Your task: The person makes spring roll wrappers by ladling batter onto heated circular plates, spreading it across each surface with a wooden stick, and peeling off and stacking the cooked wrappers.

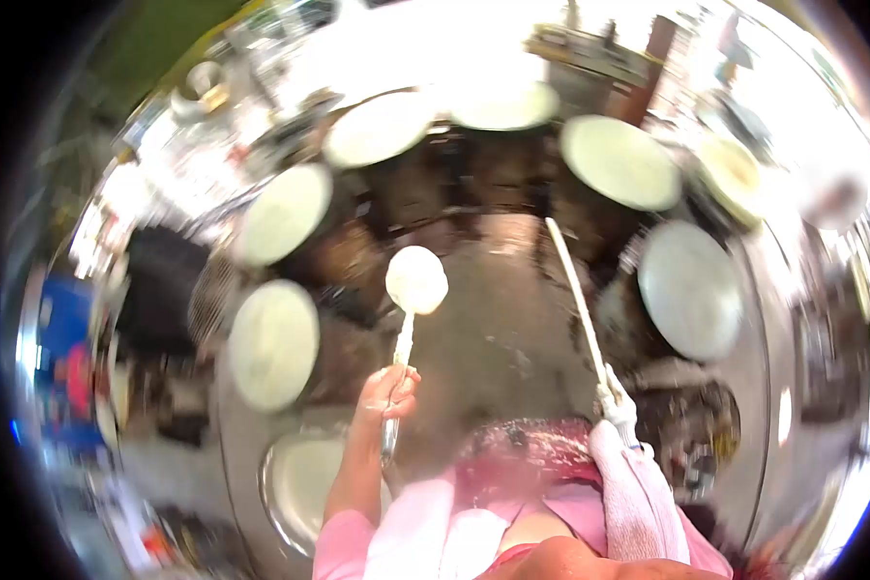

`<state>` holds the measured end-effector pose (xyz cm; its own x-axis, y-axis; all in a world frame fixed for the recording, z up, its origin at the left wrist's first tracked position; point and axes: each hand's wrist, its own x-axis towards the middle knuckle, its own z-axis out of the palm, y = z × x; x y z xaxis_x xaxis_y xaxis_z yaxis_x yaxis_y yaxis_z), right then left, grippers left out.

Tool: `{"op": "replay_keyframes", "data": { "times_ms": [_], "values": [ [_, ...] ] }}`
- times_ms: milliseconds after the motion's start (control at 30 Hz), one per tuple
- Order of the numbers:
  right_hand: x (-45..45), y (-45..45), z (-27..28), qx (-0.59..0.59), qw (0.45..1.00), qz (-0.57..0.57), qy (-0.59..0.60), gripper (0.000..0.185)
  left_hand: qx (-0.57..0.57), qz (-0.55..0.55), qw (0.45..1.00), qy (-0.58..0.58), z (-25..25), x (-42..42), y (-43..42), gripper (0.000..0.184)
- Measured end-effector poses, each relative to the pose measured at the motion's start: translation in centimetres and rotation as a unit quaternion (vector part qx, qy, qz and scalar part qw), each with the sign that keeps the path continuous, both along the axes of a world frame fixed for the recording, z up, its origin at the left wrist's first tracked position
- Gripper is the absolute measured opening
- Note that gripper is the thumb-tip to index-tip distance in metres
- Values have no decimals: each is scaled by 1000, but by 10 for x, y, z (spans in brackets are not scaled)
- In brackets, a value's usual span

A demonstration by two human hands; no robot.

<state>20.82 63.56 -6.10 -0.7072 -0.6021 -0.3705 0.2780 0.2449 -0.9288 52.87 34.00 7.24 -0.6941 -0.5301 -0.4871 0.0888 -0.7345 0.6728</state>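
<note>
My left hand [389,391], bare, is closed round the handle of a ladle [416,280]; its round bowl is white, as if coated or filled with something pale. My right hand [619,414], in a white covering, is wrapped round the lower end of a long thin pale stick [575,300] that points forward. Several round pans stand in an arc ahead, some with pale cream tops, among them a left pan [274,345], a far pan [379,129] and a right pan [619,162]. A greyer round surface [691,291] sits nearest my right hand.
By my left forearm is an oval container [304,474] of cream-coloured liquid. A recessed tray [691,435] with blurred contents lies right of my right hand. A dark box-like thing [162,290] stands beyond the left pans. The grey counter [759,319] curves round me.
</note>
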Motion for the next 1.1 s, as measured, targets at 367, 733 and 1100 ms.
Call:
{"op": "replay_keyframes", "data": {
  "times_ms": [367, 733, 1100],
  "values": [
    [-45, 203, -62, 12, 894, -447, -5, 47, 42, -468, 883, -13, -35, -415, 101, 31],
    [-193, 157, -24, 380, 844, -341, 166, 56, -153, -426, 892, -3, -137, -646, 261, 30],
    [-236, 62, -59, 39, 879, -460, -124, 44, -664, -288, 690, 23, -162, -649, 147, 30]
  ]
}}
